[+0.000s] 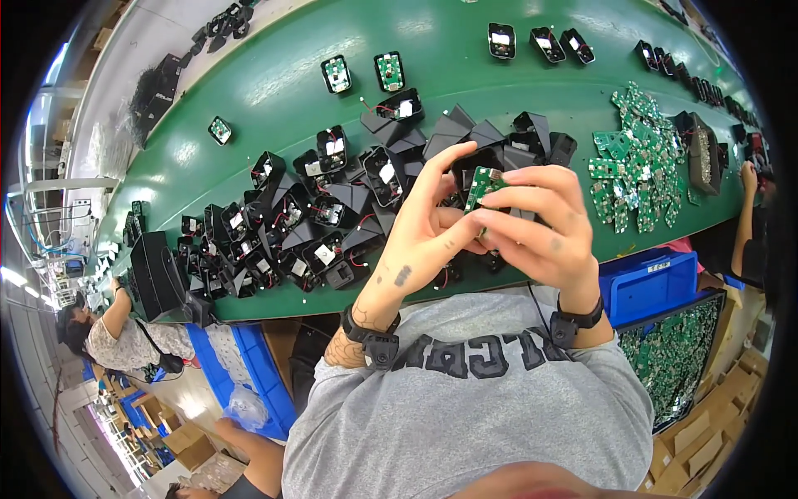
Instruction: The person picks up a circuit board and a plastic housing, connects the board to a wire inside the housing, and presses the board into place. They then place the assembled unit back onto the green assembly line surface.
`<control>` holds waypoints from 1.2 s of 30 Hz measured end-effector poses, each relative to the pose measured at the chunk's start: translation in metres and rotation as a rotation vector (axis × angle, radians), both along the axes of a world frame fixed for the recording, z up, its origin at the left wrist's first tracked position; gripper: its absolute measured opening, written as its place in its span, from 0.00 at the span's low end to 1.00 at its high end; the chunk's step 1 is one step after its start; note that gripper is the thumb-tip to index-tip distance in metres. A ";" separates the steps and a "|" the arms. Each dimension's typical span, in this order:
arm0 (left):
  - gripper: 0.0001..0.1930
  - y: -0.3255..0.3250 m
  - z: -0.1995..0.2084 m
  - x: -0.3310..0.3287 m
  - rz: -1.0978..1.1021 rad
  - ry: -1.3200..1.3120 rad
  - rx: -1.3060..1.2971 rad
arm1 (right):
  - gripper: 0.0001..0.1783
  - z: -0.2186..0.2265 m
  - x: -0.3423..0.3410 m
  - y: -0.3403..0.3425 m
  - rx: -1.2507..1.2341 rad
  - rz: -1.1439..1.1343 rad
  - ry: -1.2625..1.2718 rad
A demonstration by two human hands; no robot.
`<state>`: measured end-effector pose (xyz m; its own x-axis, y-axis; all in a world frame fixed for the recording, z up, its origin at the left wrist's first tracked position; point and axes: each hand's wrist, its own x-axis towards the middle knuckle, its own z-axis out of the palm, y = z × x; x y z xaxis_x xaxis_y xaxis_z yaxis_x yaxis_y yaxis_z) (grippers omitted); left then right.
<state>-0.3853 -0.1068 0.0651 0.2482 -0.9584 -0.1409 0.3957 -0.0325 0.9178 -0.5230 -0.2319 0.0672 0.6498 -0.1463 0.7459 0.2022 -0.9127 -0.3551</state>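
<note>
My left hand [424, 229] curls round a dark plastic housing [470, 160], its index finger stretched along the side. Its thumb reaches to the lower edge of a small green circuit board [480, 186]. The fingers of my right hand [540, 220] pinch that board from the right, in front of the housing. How far the board sits inside the housing is hidden by my fingers. Just beyond and left of my hands lies a heap of black housings [332, 212], several with red wires and white parts inside.
A pile of green circuit boards [636, 162] lies on the green table [274, 83] at right, beside an open box [702, 154]. Housings with boards [389, 71] stand farther back. A blue bin [648, 283] is near my right elbow. Co-workers sit at left [137, 333] and right [751, 224].
</note>
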 end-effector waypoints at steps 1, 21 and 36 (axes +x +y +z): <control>0.33 0.001 -0.002 -0.002 0.025 -0.048 -0.011 | 0.17 -0.001 0.001 0.003 -0.028 -0.002 0.041; 0.30 0.001 0.001 0.011 -0.082 0.171 0.117 | 0.17 -0.005 0.005 -0.007 0.138 0.200 0.206; 0.34 0.000 -0.002 0.002 0.010 0.128 0.058 | 0.15 -0.010 0.001 -0.004 0.206 0.221 0.157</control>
<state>-0.3834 -0.1072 0.0634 0.2337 -0.9454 -0.2270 0.5099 -0.0796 0.8565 -0.5217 -0.2359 0.0571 0.7872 -0.1266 0.6036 0.3153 -0.7585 -0.5703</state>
